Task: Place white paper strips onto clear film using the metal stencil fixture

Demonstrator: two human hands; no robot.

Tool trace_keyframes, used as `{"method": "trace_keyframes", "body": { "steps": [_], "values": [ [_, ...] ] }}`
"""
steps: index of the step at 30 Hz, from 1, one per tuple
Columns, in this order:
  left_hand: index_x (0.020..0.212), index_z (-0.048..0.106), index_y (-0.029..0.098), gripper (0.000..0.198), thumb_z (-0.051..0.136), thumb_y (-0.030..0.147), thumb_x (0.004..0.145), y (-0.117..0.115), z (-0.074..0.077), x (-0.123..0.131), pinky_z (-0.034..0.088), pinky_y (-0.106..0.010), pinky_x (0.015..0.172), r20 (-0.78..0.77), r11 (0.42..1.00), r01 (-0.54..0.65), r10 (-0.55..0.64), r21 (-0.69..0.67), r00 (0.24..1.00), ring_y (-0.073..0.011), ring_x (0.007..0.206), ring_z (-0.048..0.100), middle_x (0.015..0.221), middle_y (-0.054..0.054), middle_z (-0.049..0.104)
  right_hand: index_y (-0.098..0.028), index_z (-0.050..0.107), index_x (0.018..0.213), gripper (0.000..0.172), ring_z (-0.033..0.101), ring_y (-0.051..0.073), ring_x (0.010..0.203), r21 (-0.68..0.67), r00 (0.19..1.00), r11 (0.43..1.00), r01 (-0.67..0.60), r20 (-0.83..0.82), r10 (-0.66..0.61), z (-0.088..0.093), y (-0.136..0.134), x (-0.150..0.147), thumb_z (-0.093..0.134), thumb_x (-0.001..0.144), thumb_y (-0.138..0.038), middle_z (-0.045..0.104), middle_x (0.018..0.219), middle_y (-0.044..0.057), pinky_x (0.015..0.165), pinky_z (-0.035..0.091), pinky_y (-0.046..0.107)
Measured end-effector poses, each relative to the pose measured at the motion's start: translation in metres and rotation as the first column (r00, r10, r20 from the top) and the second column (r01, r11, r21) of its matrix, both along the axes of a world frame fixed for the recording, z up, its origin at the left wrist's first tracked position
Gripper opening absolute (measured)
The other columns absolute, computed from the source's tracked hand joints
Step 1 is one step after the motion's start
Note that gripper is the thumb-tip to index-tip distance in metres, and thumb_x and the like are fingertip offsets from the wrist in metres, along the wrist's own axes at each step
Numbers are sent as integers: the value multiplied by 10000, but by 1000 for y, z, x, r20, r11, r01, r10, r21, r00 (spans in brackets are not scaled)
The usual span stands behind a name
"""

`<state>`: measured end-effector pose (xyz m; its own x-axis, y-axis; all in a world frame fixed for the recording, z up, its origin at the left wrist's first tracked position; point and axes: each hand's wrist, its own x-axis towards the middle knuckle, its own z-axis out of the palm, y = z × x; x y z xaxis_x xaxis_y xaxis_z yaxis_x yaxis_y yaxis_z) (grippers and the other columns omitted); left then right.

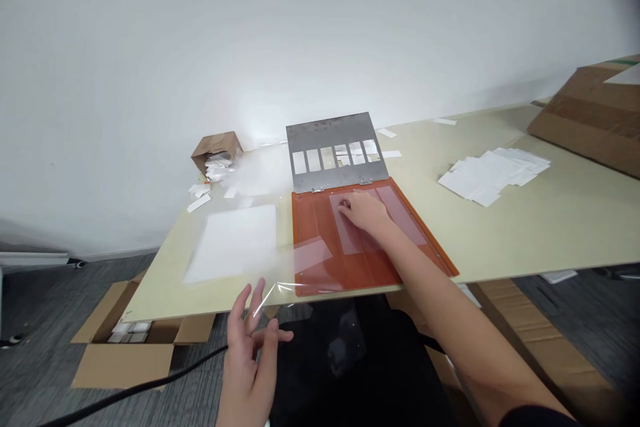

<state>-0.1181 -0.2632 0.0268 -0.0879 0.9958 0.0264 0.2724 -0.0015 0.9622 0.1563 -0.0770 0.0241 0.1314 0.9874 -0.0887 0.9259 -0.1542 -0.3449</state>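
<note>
My left hand is raised at the table's front edge, palm up with its fingers apart. A clear plastic film runs against or just behind these fingers; I cannot tell whether they grip it. My right hand lies over an orange board, fingers curled and thumb near the forefinger. Anything in that pinch is too small to make out. Beneath it, pale translucent strips lie on the board. A grey metal plate with a row of rectangular windows is hinged to the board's far edge and leans back.
A stack of white sheets lies left of the board. Behind it, a small carton spills white pieces. White cards are piled at right, before a large cardboard box. An open box and black cable are below left.
</note>
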Motion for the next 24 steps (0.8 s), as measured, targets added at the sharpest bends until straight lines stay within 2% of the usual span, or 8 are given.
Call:
{"method": "trace_keyframes", "body": {
  "steps": [4,9,14,16,17,20,22,24],
  "values": [
    [1490,310,371,584,573,472,977,-1,2,0,572,-290,881,-5,1000,-5,5,-2,1000,-102,797,737,1624,-120,373,-175,640,1177,305,635,206,1070,20,1000,1000,3,-9,-3,-2,-2,-1,578,984,-404,646,1223,80,925,544,433],
    [1496,317,369,598,589,470,973,0,2,0,574,-283,880,14,1000,-16,16,18,1000,-99,796,739,1623,-131,372,-192,703,1121,249,638,258,1109,63,999,998,-13,-43,16,5,-8,-4,507,987,-268,662,1191,131,858,518,379],
    [1523,288,362,627,587,464,981,6,-1,-3,588,-304,884,48,997,-16,13,72,999,-98,759,739,1586,-157,427,-250,679,1223,303,647,201,1081,212,961,958,-194,-155,229,35,-35,-30,483,1010,-341,681,1216,81,834,503,304],
    [1538,270,365,644,587,456,984,9,-3,-6,595,-295,864,48,997,-9,5,82,999,-107,775,748,1550,-157,479,-271,699,1191,253,652,147,1047,297,878,880,-371,-198,437,45,-51,-50,575,977,-330,712,1161,34,891,493,265],
    [1542,272,363,646,585,454,985,11,-3,-7,597,-296,865,47,997,-11,7,82,999,-118,797,755,1534,-155,501,-204,712,1165,248,656,165,1035,420,754,752,-509,-203,624,48,-58,-60,584,973,-295,719,1144,78,917,493,295],
    [1507,385,322,597,603,462,969,14,-6,-12,604,-314,899,31,997,-16,14,72,999,-162,866,772,1481,-143,563,-196,709,1177,290,643,173,1081,551,588,549,-629,-126,799,48,-78,-90,643,943,-353,719,1183,77,946,481,305],
    [1438,488,273,550,633,468,945,14,-8,-15,621,-312,867,14,997,6,-7,74,1000,-198,895,776,1402,-136,632,-213,718,1129,251,647,169,1015,618,580,459,-638,-7,815,44,-87,-104,579,980,-359,732,1145,56,864,479,301],
    [1378,540,232,511,648,460,934,13,-9,-18,632,-307,834,-1,995,27,-27,99,1000,-216,906,776,1300,-126,697,-233,724,1048,265,646,159,921,649,605,411,-640,96,790,40,-93,-112,493,1022,-360,747,1068,26,771,453,296]
  ]
}}
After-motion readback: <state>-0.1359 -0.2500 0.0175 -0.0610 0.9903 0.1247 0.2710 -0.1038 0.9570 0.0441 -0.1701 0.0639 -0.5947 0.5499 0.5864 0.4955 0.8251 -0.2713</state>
